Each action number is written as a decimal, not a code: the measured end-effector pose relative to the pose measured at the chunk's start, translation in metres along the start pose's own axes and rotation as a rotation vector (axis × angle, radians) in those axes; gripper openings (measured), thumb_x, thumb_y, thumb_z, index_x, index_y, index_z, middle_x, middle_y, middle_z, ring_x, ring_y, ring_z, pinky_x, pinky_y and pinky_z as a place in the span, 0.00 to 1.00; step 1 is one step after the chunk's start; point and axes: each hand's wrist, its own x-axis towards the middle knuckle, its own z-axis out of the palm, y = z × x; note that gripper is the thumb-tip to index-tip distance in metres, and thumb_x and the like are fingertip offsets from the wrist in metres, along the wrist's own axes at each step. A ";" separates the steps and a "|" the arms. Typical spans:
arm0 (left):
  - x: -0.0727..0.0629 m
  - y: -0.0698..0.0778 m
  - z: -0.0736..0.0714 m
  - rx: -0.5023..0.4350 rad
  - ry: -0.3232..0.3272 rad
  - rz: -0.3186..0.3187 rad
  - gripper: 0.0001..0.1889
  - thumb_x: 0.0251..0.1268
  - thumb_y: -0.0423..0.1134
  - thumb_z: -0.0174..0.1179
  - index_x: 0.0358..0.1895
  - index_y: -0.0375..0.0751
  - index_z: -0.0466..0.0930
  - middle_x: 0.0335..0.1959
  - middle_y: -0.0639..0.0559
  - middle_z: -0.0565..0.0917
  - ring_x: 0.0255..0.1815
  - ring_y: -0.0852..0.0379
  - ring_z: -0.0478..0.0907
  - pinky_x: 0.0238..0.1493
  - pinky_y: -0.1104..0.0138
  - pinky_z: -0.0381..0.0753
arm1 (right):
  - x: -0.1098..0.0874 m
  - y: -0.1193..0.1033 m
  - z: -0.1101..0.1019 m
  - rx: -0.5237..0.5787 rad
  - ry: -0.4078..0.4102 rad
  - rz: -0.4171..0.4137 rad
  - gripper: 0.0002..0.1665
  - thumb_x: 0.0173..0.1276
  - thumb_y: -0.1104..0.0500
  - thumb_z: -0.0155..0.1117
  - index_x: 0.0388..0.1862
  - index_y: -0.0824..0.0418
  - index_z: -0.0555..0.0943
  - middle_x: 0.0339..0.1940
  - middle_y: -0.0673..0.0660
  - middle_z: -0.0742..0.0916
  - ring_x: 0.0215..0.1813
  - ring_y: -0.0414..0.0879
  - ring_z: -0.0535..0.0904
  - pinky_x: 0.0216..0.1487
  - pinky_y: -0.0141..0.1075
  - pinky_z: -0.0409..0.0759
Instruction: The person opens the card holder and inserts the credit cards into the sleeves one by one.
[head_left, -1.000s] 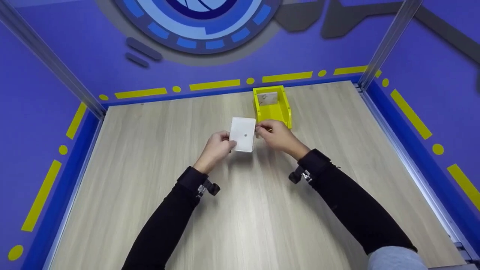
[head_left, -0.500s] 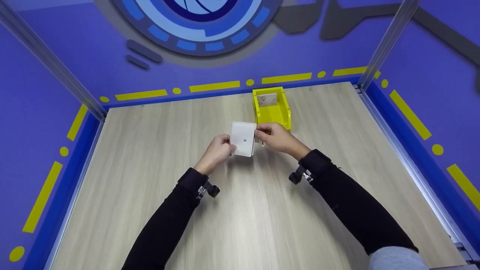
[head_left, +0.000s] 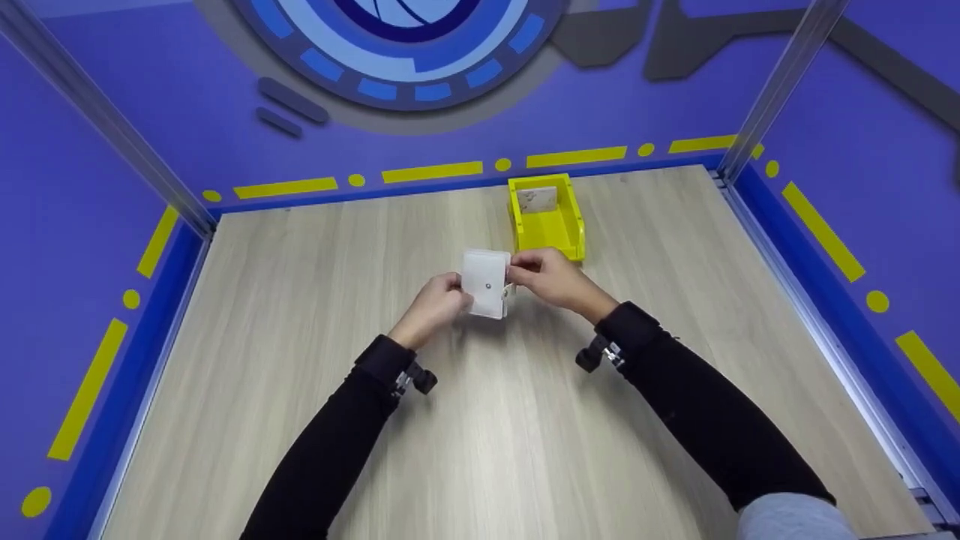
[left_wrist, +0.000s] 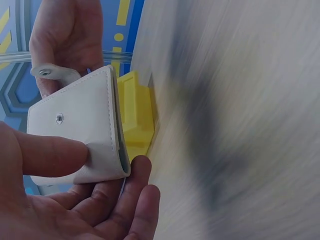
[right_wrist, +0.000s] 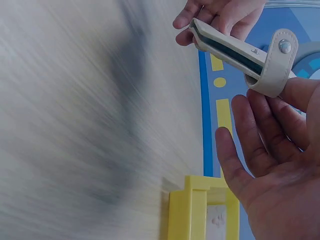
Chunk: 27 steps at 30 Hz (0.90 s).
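One off-white, rectangular wallet [head_left: 484, 274] with stitched edges and a leather-like surface is located between the left grip [head_left: 433, 306] and the right grip [head_left: 553, 276], raised above the pale wood-grain table [head_left: 450, 442].

Left grip: bare hand, clamping the wallet, thumb on the front cover and fingers behind it. Right grip: bare hand, pinching the wallet's opposite edge between thumb and fingers; the contact behind the cover is partly hidden.

One round silver metal stud [left_wrist: 59, 119] is set in the front cover. One off-white stitched strap [right_wrist: 275, 70] with one round metal snap cap [right_wrist: 285, 46] projects at the right grip's side, unfastened and apart from the stud. A dark green inner edge shows between the covers.

Just beyond the right grip stands one yellow plastic open-front bin [head_left: 544, 232]. Inside, one white rectangular card [head_left: 538, 199] leans against the rear wall; its grey-brown markings are too small to read.

Behind the grips, two black sleeves [head_left: 322, 457] each carry one black wrist camera [head_left: 426, 382]. Farther beyond both grips, the purple-blue back wall [head_left: 172, 112] displays one round blue emblem [head_left: 352, 56], four yellow bars [head_left: 433, 172] and four yellow dots [head_left: 502, 164].
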 end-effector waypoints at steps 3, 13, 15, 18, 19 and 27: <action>0.000 0.000 0.000 -0.004 -0.023 0.009 0.18 0.61 0.30 0.56 0.54 0.32 0.84 0.47 0.45 0.85 0.46 0.51 0.79 0.47 0.65 0.76 | 0.000 0.000 0.000 0.009 -0.006 -0.009 0.15 0.86 0.53 0.64 0.58 0.59 0.91 0.53 0.58 0.92 0.51 0.47 0.83 0.56 0.38 0.81; -0.001 -0.001 0.000 -0.024 -0.082 0.047 0.19 0.58 0.28 0.53 0.53 0.31 0.81 0.47 0.45 0.84 0.44 0.52 0.78 0.43 0.66 0.74 | -0.002 0.000 -0.001 0.043 -0.047 -0.032 0.14 0.87 0.57 0.62 0.57 0.64 0.88 0.51 0.58 0.90 0.51 0.47 0.82 0.63 0.47 0.83; -0.002 -0.001 0.000 -0.045 -0.103 0.039 0.21 0.58 0.27 0.53 0.56 0.30 0.81 0.50 0.43 0.85 0.46 0.52 0.78 0.44 0.66 0.76 | -0.002 0.000 -0.002 0.055 -0.061 -0.028 0.15 0.87 0.56 0.61 0.59 0.63 0.88 0.53 0.58 0.91 0.53 0.47 0.83 0.68 0.53 0.83; -0.002 0.000 0.000 -0.068 -0.127 0.025 0.25 0.58 0.26 0.53 0.61 0.29 0.81 0.56 0.41 0.87 0.49 0.51 0.79 0.48 0.66 0.78 | -0.004 -0.002 -0.004 0.088 -0.078 -0.016 0.16 0.87 0.56 0.61 0.63 0.63 0.88 0.57 0.60 0.91 0.56 0.48 0.85 0.75 0.61 0.79; -0.002 0.000 0.000 -0.075 -0.134 0.022 0.26 0.58 0.26 0.53 0.62 0.29 0.81 0.57 0.40 0.87 0.50 0.51 0.80 0.49 0.66 0.78 | -0.005 -0.002 -0.004 0.097 -0.081 -0.012 0.17 0.87 0.56 0.61 0.64 0.63 0.87 0.59 0.61 0.91 0.57 0.49 0.85 0.76 0.62 0.78; -0.001 0.000 0.003 -0.074 -0.173 0.033 0.29 0.58 0.25 0.53 0.66 0.30 0.81 0.58 0.40 0.86 0.50 0.51 0.79 0.50 0.64 0.77 | -0.006 0.002 -0.006 0.118 -0.100 -0.035 0.18 0.87 0.56 0.62 0.66 0.64 0.86 0.61 0.64 0.91 0.59 0.50 0.85 0.78 0.64 0.76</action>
